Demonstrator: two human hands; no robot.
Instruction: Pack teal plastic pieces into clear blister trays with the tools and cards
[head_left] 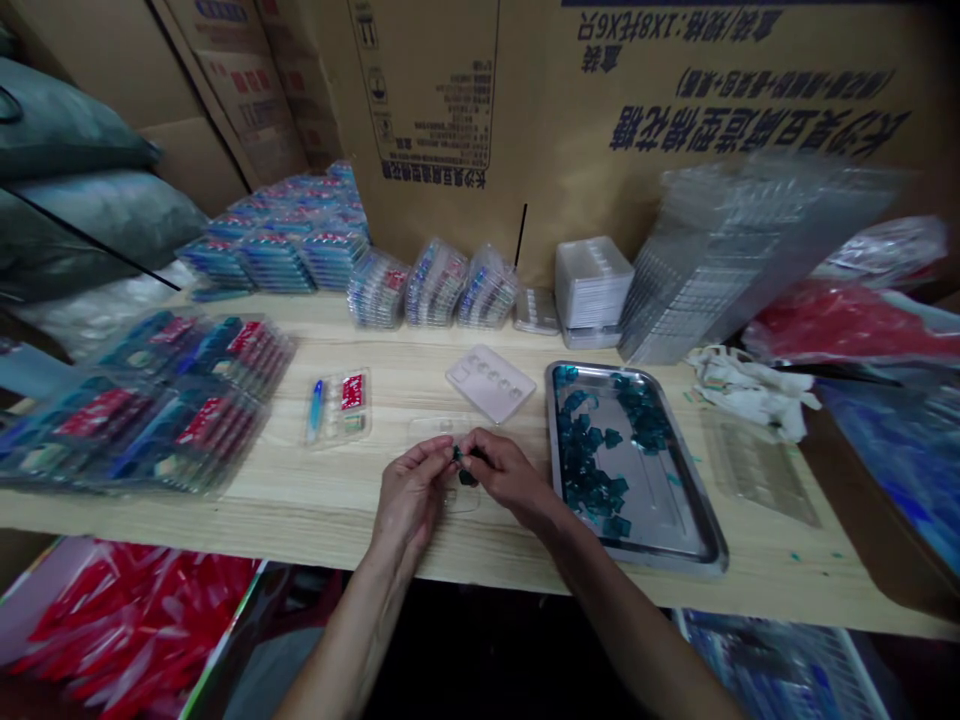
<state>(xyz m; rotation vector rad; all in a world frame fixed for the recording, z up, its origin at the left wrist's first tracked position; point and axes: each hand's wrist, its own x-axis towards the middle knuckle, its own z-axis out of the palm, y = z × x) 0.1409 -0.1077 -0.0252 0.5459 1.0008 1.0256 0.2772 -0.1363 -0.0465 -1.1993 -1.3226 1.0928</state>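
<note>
My left hand (409,495) and my right hand (510,475) meet near the table's front, fingertips pinched together around a small dark teal piece (457,453). Another dark piece (467,478) shows just below the right fingers; whether they hold it too is unclear. Beneath both hands lies a clear plastic tray (461,500), partly covered by them. To the right is a metal tray (667,505) with many teal translucent pieces (589,440) in it. A whitish moulded tray (491,383) with round hollows lies beyond my hands. On the left rests a filled clear pack (339,407) with a blue pen-like item and a red packet.
Stacks of filled packs (180,400) occupy the table's left side, with more packs (431,283) along the back. Tall nested clear trays (720,250) lean at the back right beside a white glove (754,385). Red packets (135,620) fill a box below the table.
</note>
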